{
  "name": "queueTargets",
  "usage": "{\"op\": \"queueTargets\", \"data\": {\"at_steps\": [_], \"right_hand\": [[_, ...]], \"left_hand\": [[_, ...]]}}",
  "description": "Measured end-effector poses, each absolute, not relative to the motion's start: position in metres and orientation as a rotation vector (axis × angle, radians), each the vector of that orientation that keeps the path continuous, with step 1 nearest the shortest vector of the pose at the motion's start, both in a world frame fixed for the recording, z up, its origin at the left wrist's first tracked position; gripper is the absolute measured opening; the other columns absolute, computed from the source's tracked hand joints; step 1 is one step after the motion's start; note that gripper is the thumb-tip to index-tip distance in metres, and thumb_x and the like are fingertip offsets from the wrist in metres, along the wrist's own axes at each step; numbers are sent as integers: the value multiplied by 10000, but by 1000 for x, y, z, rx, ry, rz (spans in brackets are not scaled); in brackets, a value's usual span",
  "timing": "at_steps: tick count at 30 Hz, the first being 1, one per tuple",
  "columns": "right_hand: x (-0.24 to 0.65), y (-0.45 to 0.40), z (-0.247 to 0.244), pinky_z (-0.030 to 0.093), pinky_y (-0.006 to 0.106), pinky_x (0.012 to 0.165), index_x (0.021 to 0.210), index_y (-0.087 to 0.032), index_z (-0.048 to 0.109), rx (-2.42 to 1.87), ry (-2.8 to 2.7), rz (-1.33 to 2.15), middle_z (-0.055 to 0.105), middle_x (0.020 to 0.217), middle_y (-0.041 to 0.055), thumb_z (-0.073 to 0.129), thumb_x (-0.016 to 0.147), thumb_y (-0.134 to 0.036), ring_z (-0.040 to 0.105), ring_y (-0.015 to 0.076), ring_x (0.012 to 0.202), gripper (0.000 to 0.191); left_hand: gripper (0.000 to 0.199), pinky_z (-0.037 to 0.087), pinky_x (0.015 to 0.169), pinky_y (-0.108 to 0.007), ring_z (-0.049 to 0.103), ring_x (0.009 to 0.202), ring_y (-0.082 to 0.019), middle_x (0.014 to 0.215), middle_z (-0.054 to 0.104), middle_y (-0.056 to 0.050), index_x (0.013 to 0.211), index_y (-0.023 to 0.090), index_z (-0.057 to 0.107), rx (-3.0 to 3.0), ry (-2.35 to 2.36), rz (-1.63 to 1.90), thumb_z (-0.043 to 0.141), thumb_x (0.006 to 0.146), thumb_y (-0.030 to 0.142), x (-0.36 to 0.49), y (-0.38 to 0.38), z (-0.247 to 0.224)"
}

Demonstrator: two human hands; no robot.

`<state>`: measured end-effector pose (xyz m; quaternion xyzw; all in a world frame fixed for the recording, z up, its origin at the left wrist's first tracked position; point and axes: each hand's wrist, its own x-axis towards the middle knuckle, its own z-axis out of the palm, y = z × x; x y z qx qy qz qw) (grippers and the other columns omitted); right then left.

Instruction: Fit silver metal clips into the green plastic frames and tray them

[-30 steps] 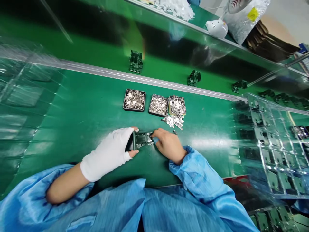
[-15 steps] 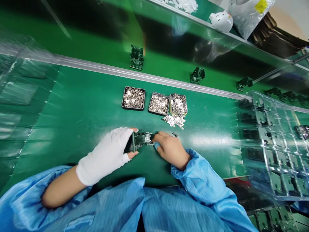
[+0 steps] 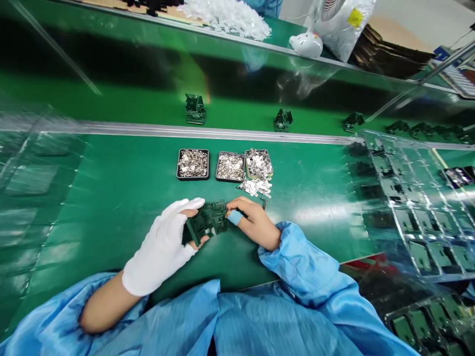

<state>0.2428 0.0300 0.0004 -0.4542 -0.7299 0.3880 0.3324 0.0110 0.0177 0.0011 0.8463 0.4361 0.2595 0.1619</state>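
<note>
A dark green moulded plastic housing point(image 3: 208, 220) is held above the green work surface. My left hand point(image 3: 163, 244), in a white glove with bare fingertips, grips its left end between thumb and fingers. At the housing's right end, my right hand point(image 3: 254, 222) pinches with thumb and fingertips; a blue wrap covers part of one digit. Whether a small part sits between those fingertips is hidden. Beyond the hands, a small dark piece point(image 3: 263, 202) lies near a loose pile of flat silvery metal parts point(image 3: 257, 187).
Three small trays hold silvery parts: a left tray point(image 3: 178, 170), a middle tray point(image 3: 218, 174) and a right tray point(image 3: 271, 168). Behind a metal rail point(image 3: 208, 132) stand more green housings point(image 3: 195, 109). Clear plastic trays point(image 3: 404, 212) with housings are stacked at the right.
The housing has been turned in my left hand, so a different, darker green side faces up. My right hand stays at its right end. The whole view has shifted.
</note>
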Motion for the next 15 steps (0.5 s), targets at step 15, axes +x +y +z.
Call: {"op": "queueTargets", "data": {"at_steps": [15], "right_hand": [[288,42,25,439,315,799,909,-181,628,-1788,-2196,467,668,924,74,477,880,-183,592,201,896,154]], "left_hand": [[570,463,962,-435,558,1130,-311,1226,580,-161,1254,135,476,2554,1182,615,528,831,513,23,25,-8]]}}
